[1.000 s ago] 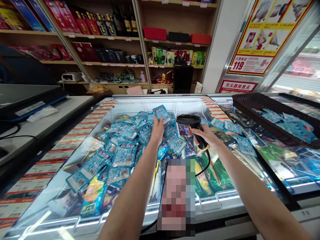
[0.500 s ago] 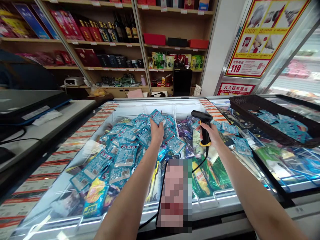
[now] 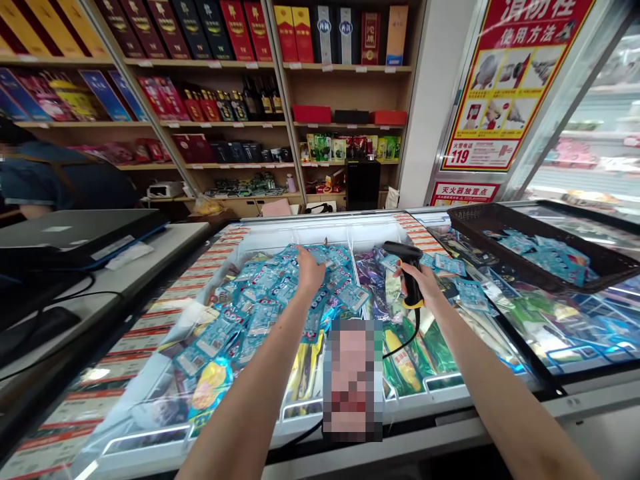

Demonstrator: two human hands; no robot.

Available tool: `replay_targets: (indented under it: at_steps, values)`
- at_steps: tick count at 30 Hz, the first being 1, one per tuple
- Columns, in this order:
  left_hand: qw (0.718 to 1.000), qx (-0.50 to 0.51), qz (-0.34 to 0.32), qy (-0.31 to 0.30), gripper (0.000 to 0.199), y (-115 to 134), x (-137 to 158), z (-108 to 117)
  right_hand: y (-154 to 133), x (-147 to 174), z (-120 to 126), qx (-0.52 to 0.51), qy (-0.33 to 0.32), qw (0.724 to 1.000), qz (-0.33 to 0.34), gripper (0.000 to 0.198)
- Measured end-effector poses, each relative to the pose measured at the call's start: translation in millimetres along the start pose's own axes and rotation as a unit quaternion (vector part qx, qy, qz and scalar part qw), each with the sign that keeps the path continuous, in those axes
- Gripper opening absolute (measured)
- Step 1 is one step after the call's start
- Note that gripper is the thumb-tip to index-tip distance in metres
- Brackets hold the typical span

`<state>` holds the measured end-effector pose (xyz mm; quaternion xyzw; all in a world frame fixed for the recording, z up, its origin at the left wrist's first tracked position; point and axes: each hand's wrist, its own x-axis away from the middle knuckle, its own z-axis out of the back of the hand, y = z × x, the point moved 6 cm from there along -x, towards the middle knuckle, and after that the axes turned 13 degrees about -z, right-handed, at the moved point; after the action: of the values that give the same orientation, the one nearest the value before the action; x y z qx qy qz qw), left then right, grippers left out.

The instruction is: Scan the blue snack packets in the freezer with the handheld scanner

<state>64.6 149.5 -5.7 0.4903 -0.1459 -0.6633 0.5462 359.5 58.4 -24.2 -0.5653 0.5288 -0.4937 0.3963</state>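
Observation:
My left hand (image 3: 311, 268) is over a heap of blue snack packets (image 3: 265, 317) in the left part of the chest freezer. Its fingers look apart and point down at the packets, with the fingertips partly hidden; I see no packet clearly lifted in it. My right hand (image 3: 423, 283) is wrapped round the grip of a black and yellow barcode scanner (image 3: 411, 275), held above the right compartment. The scanner's head points left, toward the heap, and its black cable hangs down. A phone-like screen (image 3: 352, 383), blurred out, stands at the freezer's front edge between my forearms.
A dark plastic basket (image 3: 463, 220) with more blue packets sits at the right. Green bags (image 3: 430, 353) lie below the scanner. A white wire divider (image 3: 356, 273) separates the compartments. At left, a counter (image 3: 175, 247) holds equipment; a person (image 3: 65, 167) is behind it. Stocked shelves (image 3: 220, 120) line the back.
The blue packet that was raised in my left hand no longer shows there; the hand is lower among the packets. My right hand still grips the scanner. The view has tilted up.

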Motion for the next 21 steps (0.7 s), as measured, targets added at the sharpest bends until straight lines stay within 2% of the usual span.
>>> replay_targets:
  at_steps: [3,6,8,10,11,13,15,19,21]
  values:
    - [1.000,-0.022,-0.020,0.003,0.091,9,16,9,1,12,6,0.000,0.002,1.000,0.002,0.041]
    - [0.989,-0.095,-0.111,-0.011,0.073,26,35,12,1,21,10,-0.004,-0.004,1.000,0.012,0.040]
    - [0.968,-0.139,-0.187,-0.089,0.065,38,50,1,2,25,12,-0.012,-0.002,1.000,0.018,0.040]
    - [0.930,-0.179,-0.247,-0.203,0.068,45,68,-16,4,28,15,-0.019,0.009,1.000,0.019,0.041]
    - [0.908,-0.200,-0.266,-0.253,0.069,46,76,-24,5,29,17,-0.022,0.015,0.999,0.018,0.042]
    - [0.878,-0.239,-0.283,-0.303,0.068,44,87,-33,7,33,23,-0.029,0.021,0.999,0.015,0.042]
    - [0.870,-0.273,-0.281,-0.299,0.066,38,88,-33,8,37,31,-0.034,0.025,0.999,0.015,0.041]
    - [0.885,-0.334,-0.251,-0.204,0.059,28,73,-20,10,46,57,-0.040,0.071,0.996,0.021,0.042]
    - [0.886,-0.343,-0.258,-0.175,0.052,30,67,-20,10,49,73,-0.045,0.107,0.993,0.033,0.043]
